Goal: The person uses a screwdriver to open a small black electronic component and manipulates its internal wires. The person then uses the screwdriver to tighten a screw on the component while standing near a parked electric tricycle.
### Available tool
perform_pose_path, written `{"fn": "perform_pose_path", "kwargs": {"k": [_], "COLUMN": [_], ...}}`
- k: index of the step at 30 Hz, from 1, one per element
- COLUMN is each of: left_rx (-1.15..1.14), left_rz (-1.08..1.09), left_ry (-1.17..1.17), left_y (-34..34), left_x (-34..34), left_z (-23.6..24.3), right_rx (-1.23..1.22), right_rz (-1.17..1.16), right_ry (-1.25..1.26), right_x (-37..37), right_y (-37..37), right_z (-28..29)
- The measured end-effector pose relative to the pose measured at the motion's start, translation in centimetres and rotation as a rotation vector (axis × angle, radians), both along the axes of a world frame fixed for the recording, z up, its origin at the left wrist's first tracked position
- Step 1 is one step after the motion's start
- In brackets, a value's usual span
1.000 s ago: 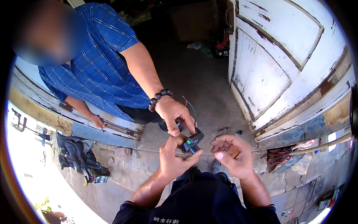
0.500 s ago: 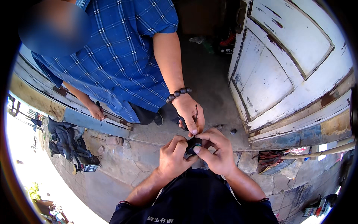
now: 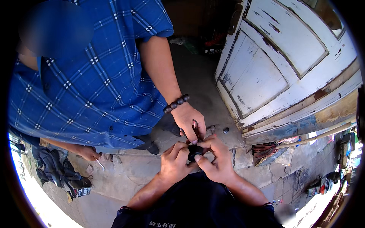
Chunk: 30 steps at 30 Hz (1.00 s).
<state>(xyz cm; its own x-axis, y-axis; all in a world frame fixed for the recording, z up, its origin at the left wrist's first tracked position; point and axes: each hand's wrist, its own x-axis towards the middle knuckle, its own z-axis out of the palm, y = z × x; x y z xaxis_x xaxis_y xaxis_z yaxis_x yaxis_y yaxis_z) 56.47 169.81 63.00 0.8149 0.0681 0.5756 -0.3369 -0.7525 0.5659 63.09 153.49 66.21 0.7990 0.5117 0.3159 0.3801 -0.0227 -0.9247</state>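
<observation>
Between my hands is a small black rounded part; its exact kind cannot be made out. My left hand grips its left side with curled fingers. From the other side my right hand pinches it, thumb on the near face. A co-worker's hand, with a dark bead bracelet at the wrist, reaches in from above and touches the part's far side. A thin dark bent piece sticks up by that hand. The co-worker's other hand, at the left, holds a screwdriver.
The co-worker in a blue plaid shirt stands opposite, close to me. A peeling white door stands at the right, beside a dark doorway. Dark clothing lies at the left, and a bundle of cloth at the right.
The co-worker has leaned nearer, and the hand with the screwdriver has come lower and further left. The black part has turned slightly between my fingers, which still hold it.
</observation>
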Motion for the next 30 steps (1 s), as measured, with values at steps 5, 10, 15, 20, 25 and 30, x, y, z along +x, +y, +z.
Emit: {"fn": "perform_pose_path", "kwargs": {"k": [5,10,15,20,25,30], "left_rx": [-0.009,-0.036,-0.097,-0.211,-0.591,-0.78], "left_rz": [-0.144,-0.358,-0.59,-0.833,-1.037,-1.177], "left_ry": [-0.057,-0.069,-0.172,-0.093,0.481,0.708], "left_y": [2.0,1.0,-3.6,-9.7,-14.4,-19.8], "left_x": [-0.6,0.2,2.8,5.1,4.0,4.0], "left_z": [-1.1,-1.7,0.2,1.2,0.4,1.6], "right_rx": [-0.082,0.022,0.318,0.146,0.101,0.322], "right_rz": [-0.107,-0.213,-0.312,-0.617,-0.757,-0.825], "right_ry": [-0.019,0.09,0.267,-0.066,-0.194,-0.208], "right_x": [-2.8,-5.3,-7.8,-8.4,-9.5,-10.4], "right_y": [1.1,-1.3,-6.2,-11.4,-16.0,-21.0], "right_z": [0.3,-1.2,-1.6,-1.2,0.8,0.3]}}
